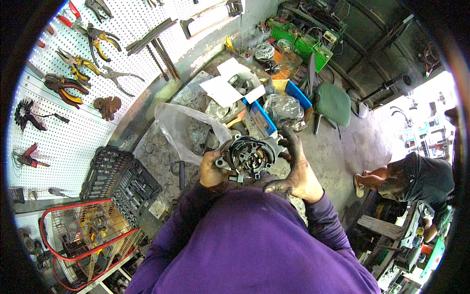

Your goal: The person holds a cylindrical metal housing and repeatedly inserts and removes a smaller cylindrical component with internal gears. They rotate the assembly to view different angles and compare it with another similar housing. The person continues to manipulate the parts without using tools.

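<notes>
An alternator [251, 158] is held up in front of me, its round open side with the inner windings and metal parts facing up. My left hand [211, 170] is closed around its left side by a mounting lug. On the other side, my right hand [301, 172] is spread wide, blackened with grease. Its fingertips are at the alternator's upper right edge, and the thumb stands apart below. Just beyond the alternator lie a clear plastic bag [178, 128] and a blue box [262, 117] on the worktable [149, 142].
An open socket set [125, 179] and a red wire basket [73, 255] are at left. Pliers [66, 88] hang on the white pegboard [54, 161]. A box with white flaps [223, 93] stands farther back. At right are a green chair [333, 104] and another person [416, 179] bending over.
</notes>
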`<state>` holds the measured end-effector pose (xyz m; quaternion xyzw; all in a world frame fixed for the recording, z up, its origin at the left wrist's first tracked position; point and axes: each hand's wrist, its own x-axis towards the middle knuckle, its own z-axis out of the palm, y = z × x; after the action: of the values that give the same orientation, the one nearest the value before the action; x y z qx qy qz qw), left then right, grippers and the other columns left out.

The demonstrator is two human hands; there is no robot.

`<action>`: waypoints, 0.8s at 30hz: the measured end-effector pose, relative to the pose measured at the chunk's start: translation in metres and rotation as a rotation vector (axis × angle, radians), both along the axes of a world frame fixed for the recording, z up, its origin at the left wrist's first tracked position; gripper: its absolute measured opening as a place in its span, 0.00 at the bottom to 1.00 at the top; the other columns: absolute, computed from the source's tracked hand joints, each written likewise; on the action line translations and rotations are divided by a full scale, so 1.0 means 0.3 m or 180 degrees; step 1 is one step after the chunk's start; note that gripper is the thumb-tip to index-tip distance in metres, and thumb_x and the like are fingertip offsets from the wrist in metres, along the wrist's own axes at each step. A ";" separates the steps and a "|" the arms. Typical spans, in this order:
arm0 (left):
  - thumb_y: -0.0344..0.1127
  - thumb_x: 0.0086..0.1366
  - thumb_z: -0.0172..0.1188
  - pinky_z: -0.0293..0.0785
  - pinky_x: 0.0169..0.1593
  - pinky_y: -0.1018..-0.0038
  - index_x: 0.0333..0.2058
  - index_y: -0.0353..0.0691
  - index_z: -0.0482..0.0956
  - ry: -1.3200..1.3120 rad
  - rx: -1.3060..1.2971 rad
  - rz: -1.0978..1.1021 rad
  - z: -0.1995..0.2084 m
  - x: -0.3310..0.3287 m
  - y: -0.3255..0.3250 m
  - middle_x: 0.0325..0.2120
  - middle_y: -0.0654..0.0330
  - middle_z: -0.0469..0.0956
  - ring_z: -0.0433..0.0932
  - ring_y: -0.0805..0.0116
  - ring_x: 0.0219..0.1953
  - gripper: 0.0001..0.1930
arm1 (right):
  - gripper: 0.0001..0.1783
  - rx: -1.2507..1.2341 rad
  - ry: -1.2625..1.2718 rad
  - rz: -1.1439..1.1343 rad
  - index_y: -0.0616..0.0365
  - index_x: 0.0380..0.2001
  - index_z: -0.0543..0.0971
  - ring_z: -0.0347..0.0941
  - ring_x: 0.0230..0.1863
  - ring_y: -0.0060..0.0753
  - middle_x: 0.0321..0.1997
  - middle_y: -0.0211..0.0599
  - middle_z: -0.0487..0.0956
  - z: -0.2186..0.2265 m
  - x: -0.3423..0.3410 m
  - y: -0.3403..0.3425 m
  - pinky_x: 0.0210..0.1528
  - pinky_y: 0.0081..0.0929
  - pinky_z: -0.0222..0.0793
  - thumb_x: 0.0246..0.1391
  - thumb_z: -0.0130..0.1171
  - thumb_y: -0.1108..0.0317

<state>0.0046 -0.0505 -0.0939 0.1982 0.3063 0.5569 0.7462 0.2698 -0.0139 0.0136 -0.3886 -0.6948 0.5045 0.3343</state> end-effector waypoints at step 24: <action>0.52 0.80 0.41 0.74 0.64 0.64 0.62 0.32 0.70 0.1775 0.0473 0.0052 0.101 0.002 0.050 0.57 0.50 0.79 0.79 0.57 0.59 0.29 | 0.69 -0.1050 0.1461 0.1054 0.58 0.78 0.51 0.66 0.73 0.37 0.74 0.42 0.68 -0.209 -0.115 0.029 0.75 0.39 0.62 0.39 0.85 0.61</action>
<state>0.0052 -0.0357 -0.0636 0.3954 0.4596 0.5078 0.6121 0.2352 -0.0052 -0.0490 -0.1955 -0.5639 0.7322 0.3281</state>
